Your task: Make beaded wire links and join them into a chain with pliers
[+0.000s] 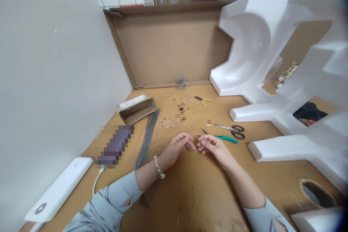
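Observation:
My left hand [176,148] and my right hand [213,147] meet just above the brown tabletop [206,188], fingertips pinched together on a small beaded piece [194,147] held between them. A bead bracelet [159,167] sits on my left wrist. Teal-handled pliers [221,137] lie just beyond my right hand. A bundle of thin grey wires [147,137] lies left of my left hand. Clear beads [168,123] and small dark rings [181,112] are scattered farther back.
Black-handled scissors [231,129] and yellow-handled pliers [202,100] lie beyond the hands. A small open carton [136,108] stands at the left, a white power bank [61,188] near the front left. Large white foam blocks [272,79] fill the right. A cardboard sheet [171,47] stands behind.

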`<state>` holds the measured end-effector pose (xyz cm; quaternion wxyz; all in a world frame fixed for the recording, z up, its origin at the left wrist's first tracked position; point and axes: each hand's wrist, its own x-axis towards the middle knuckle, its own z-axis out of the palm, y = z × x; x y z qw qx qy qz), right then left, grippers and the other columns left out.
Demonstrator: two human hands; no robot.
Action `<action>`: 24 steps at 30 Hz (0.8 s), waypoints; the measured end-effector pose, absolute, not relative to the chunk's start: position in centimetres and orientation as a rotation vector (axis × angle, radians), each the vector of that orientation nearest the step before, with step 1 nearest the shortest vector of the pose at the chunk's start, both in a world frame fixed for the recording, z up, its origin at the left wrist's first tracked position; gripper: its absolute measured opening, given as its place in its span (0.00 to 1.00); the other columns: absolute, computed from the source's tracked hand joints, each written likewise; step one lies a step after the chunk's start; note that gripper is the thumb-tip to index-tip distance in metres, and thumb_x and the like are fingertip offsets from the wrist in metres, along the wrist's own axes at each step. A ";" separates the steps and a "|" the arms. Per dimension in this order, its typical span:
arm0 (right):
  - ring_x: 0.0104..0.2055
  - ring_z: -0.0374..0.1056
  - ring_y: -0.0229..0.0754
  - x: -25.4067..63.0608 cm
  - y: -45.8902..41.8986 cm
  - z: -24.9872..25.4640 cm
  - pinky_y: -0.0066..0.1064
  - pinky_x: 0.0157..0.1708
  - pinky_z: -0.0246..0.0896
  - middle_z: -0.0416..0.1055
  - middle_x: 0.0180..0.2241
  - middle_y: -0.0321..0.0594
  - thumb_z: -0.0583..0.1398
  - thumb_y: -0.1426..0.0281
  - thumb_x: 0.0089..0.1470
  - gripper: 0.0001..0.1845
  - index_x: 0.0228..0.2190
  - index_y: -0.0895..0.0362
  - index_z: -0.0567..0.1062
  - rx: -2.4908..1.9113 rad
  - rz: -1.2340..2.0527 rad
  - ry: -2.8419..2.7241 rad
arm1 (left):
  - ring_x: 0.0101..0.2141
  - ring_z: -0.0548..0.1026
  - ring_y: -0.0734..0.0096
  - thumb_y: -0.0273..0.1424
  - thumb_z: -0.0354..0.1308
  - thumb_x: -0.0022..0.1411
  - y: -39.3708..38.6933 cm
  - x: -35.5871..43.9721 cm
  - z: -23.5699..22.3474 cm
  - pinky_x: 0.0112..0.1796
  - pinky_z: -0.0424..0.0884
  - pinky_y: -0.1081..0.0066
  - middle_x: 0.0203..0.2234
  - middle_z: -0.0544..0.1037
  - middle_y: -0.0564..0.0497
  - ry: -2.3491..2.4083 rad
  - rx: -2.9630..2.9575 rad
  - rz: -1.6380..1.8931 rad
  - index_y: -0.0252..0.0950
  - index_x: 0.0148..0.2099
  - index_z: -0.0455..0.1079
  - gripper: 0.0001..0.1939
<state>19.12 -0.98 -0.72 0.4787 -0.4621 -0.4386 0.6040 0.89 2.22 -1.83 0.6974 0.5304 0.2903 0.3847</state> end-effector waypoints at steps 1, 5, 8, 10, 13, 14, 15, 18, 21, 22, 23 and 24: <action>0.27 0.68 0.36 19.1 -1.0 -0.7 0.30 0.29 0.61 0.74 0.27 0.39 0.65 0.58 0.42 0.17 0.31 0.57 0.75 -1.122 1.484 -1.065 | 0.31 0.73 0.71 0.37 0.51 0.63 2.2 0.9 -1.8 0.39 0.63 0.69 0.27 0.77 0.48 0.641 1.165 0.853 0.33 0.39 0.65 0.11; 0.25 0.69 0.36 19.0 -1.0 -0.8 0.30 0.29 0.61 0.73 0.24 0.37 0.64 0.57 0.43 0.18 0.32 0.58 0.74 -1.113 1.518 -1.045 | 0.29 0.74 0.70 0.38 0.52 0.62 2.2 1.0 -1.6 0.36 0.64 0.70 0.26 0.78 0.46 0.609 1.074 0.825 0.32 0.39 0.65 0.13; 0.25 0.69 0.36 19.0 -1.1 -0.7 0.31 0.30 0.62 0.73 0.24 0.37 0.64 0.57 0.43 0.18 0.32 0.58 0.74 -1.112 1.522 -1.046 | 0.28 0.74 0.71 0.39 0.52 0.62 2.3 1.1 -1.6 0.34 0.64 0.71 0.27 0.79 0.45 0.607 1.039 0.822 0.32 0.40 0.65 0.13; 0.26 0.69 0.37 19.0 -1.1 -0.7 0.31 0.30 0.61 0.73 0.25 0.37 0.64 0.57 0.44 0.18 0.33 0.58 0.74 -1.101 1.521 -1.051 | 0.28 0.74 0.71 0.38 0.51 0.62 2.3 1.0 -1.7 0.34 0.65 0.71 0.27 0.79 0.44 0.596 1.027 0.817 0.32 0.40 0.64 0.13; 0.26 0.67 0.36 19.0 -1.1 -0.7 0.30 0.30 0.60 0.73 0.24 0.37 0.64 0.58 0.43 0.18 0.33 0.58 0.74 -1.091 1.512 -1.053 | 0.28 0.75 0.70 0.38 0.51 0.62 2.3 1.0 -1.8 0.35 0.65 0.70 0.27 0.79 0.44 0.576 1.031 0.802 0.32 0.40 0.65 0.13; 0.25 0.66 0.35 19.0 -1.1 -0.8 0.30 0.30 0.60 0.73 0.23 0.36 0.64 0.58 0.43 0.18 0.33 0.58 0.74 -1.100 1.502 -1.058 | 0.28 0.75 0.70 0.38 0.52 0.62 2.3 1.0 -1.8 0.35 0.65 0.70 0.27 0.79 0.44 0.574 1.040 0.791 0.32 0.40 0.65 0.13; 0.24 0.65 0.35 18.9 -1.1 -0.8 0.29 0.29 0.59 0.72 0.21 0.35 0.64 0.58 0.44 0.18 0.33 0.58 0.74 -1.112 1.486 -1.069 | 0.28 0.75 0.71 0.38 0.52 0.62 2.3 1.0 -1.8 0.35 0.65 0.70 0.27 0.79 0.44 0.577 1.049 0.780 0.32 0.40 0.65 0.13; 0.21 0.62 0.34 19.0 -1.0 -0.9 0.29 0.27 0.56 0.68 0.16 0.32 0.62 0.56 0.46 0.18 0.31 0.58 0.75 -1.132 1.427 -1.093 | 0.31 0.74 0.71 0.37 0.53 0.61 2.2 1.1 -1.8 0.36 0.66 0.70 0.31 0.77 0.45 0.597 1.080 0.760 0.31 0.39 0.67 0.13; 0.20 0.62 0.34 19.2 -0.9 -1.0 0.28 0.27 0.56 0.66 0.14 0.31 0.62 0.55 0.47 0.18 0.30 0.58 0.75 -1.124 1.395 -1.027 | 0.33 0.73 0.72 0.37 0.56 0.59 2.2 1.2 -1.8 0.34 0.66 0.72 0.33 0.75 0.47 0.645 1.135 0.764 0.32 0.40 0.67 0.13; 0.20 0.62 0.34 19.2 -0.8 -1.0 0.28 0.26 0.56 0.66 0.14 0.31 0.62 0.55 0.46 0.18 0.31 0.57 0.75 -1.125 1.392 -0.991 | 0.32 0.72 0.73 0.38 0.58 0.57 2.2 1.2 -1.9 0.33 0.66 0.72 0.32 0.74 0.48 0.662 1.155 0.753 0.32 0.41 0.67 0.14; 0.20 0.62 0.34 19.3 -0.8 -1.0 0.28 0.26 0.56 0.67 0.15 0.31 0.62 0.55 0.46 0.18 0.31 0.57 0.75 -1.126 1.392 -0.960 | 0.30 0.71 0.74 0.38 0.59 0.56 2.2 1.2 -1.9 0.31 0.66 0.72 0.30 0.74 0.50 0.676 1.172 0.733 0.33 0.42 0.66 0.16; 0.20 0.62 0.34 19.3 -0.8 -0.9 0.27 0.25 0.56 0.68 0.15 0.32 0.63 0.56 0.45 0.18 0.32 0.57 0.75 -1.123 1.394 -0.936 | 0.28 0.71 0.74 0.38 0.61 0.54 2.2 1.2 -1.9 0.30 0.65 0.72 0.28 0.73 0.51 0.685 1.187 0.704 0.33 0.43 0.65 0.17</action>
